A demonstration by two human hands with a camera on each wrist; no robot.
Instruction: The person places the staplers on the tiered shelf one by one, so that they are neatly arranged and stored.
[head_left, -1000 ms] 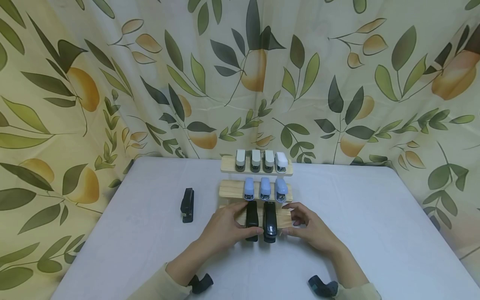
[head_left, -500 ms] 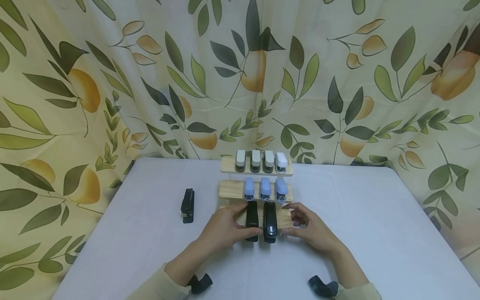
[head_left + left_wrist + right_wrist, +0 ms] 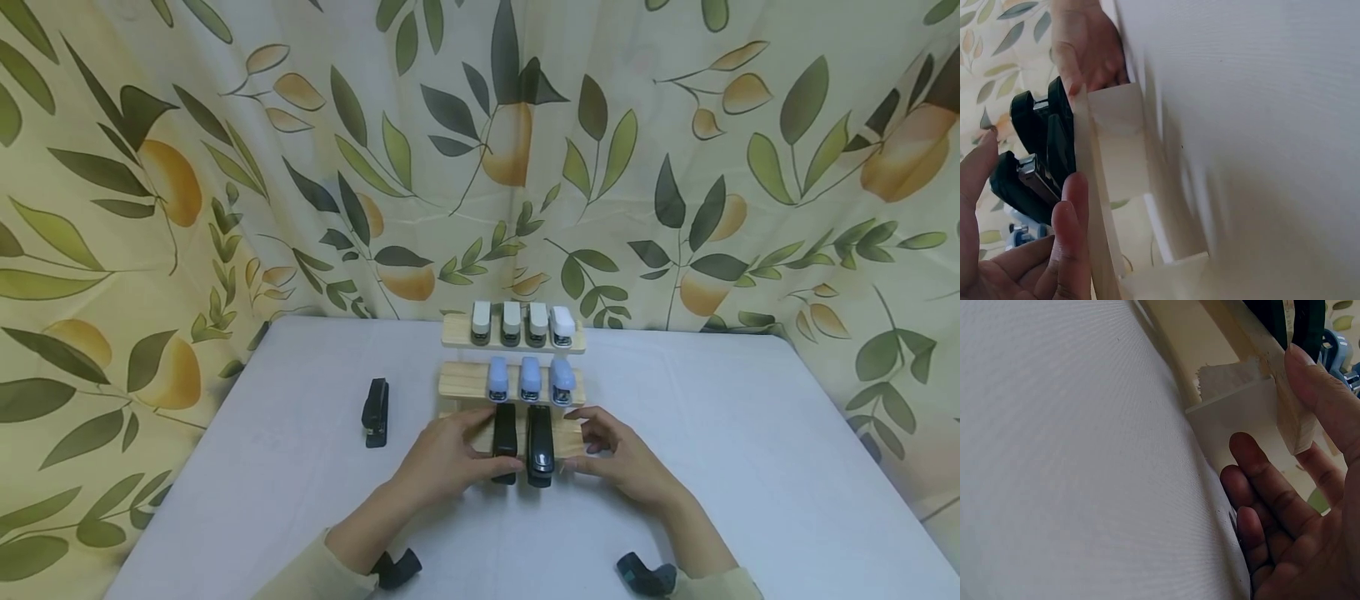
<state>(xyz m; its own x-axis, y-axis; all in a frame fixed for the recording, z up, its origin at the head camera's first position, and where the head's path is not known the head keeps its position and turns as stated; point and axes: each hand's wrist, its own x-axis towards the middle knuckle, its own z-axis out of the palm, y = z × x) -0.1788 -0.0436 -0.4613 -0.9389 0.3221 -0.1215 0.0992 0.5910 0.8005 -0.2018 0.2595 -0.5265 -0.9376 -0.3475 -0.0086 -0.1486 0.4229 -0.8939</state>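
In the head view, my left hand curls around the left black stapler on the lowest step of a wooden tiered rack. Its thumb lies across the stapler's front, and the other fingers are at its left side. Beside it sits a second black stapler. At the rack's right end, my right hand holds the board; the right wrist view has the thumb against the board's edge and the lower fingers loosely bent under it. How firmly the left fingers press is hidden.
Three blue mini staplers stand on the middle step, and several white ones on the top step. Another black stapler lies on the white table to the left. A patterned curtain hangs behind.
My left thumb has shifted very slightly left across the stapler's front. Otherwise the hands, rack and staplers hold their places; the head view has drifted a little.
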